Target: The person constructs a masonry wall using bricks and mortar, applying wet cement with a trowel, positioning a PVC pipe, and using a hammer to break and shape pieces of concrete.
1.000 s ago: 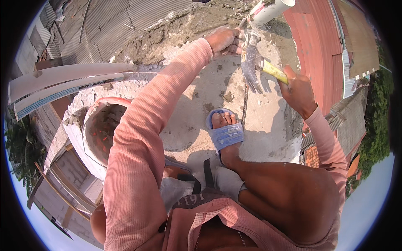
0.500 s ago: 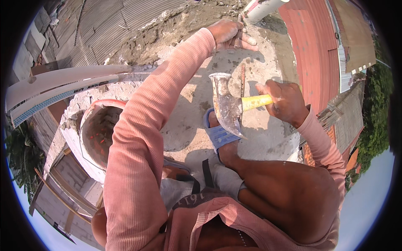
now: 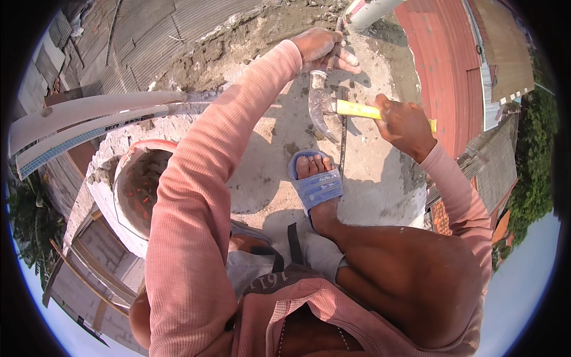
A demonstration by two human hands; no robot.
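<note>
In my right hand is a claw hammer, its yellow handle wrapped by my fingers. The worn, mortar-smeared hammer head has its striking face turned away from me. That face is close to the near end of a thin dark metal rod, though I cannot tell whether they touch. My dusty left hand grips the rod between thumb and fingers, at the far part of the concrete slab. Another thin rod lies on the slab below the hammer.
A white pipe rises just beyond my left hand. To the left stands a bucket with an orange rim, and a pale pipe runs nearby. Corrugated roofs lie beyond the slab edges. My sandalled foot is close below the hammer.
The hammer has moved away from me, up toward my left hand, uncovering my foot. The rod in my left hand now shows more clearly. My left hand has shifted slightly left.
</note>
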